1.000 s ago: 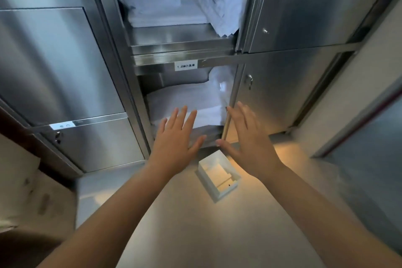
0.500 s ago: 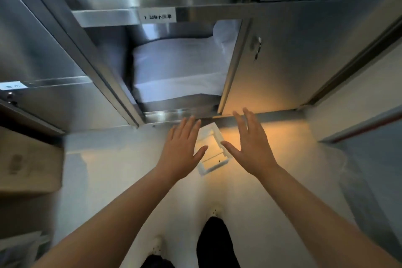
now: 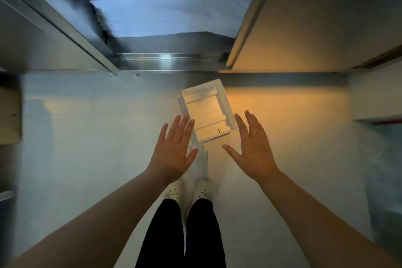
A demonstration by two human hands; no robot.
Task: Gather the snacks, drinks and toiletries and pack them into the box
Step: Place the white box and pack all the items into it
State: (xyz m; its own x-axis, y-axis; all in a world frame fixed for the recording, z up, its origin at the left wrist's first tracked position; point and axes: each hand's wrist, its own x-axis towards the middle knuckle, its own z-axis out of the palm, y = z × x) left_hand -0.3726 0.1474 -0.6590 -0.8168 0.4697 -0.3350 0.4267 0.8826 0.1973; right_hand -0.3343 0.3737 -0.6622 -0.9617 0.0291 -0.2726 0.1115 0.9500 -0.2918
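Note:
A small white open box [image 3: 208, 110] sits on the pale floor just in front of a steel cabinet. Nothing loose shows inside it, only white stepped ledges. My left hand [image 3: 174, 148] hovers at the box's near left corner, fingers spread, holding nothing. My right hand [image 3: 252, 148] is held out at the box's near right side, also spread and empty. Neither hand touches the box. No snacks, drinks or toiletries are in view.
The steel cabinet's lower compartment [image 3: 169, 59] stands open straight ahead, with folded white linen [image 3: 165, 6] inside. Its door [image 3: 304, 17] stands open on the right. A cardboard box edge [image 3: 9, 115] is at the left. My legs and white shoes [image 3: 189, 189] are below.
My view has tilted down and closer to the floor. Both hands have come down from in front of the cabinet to either side of the white box.

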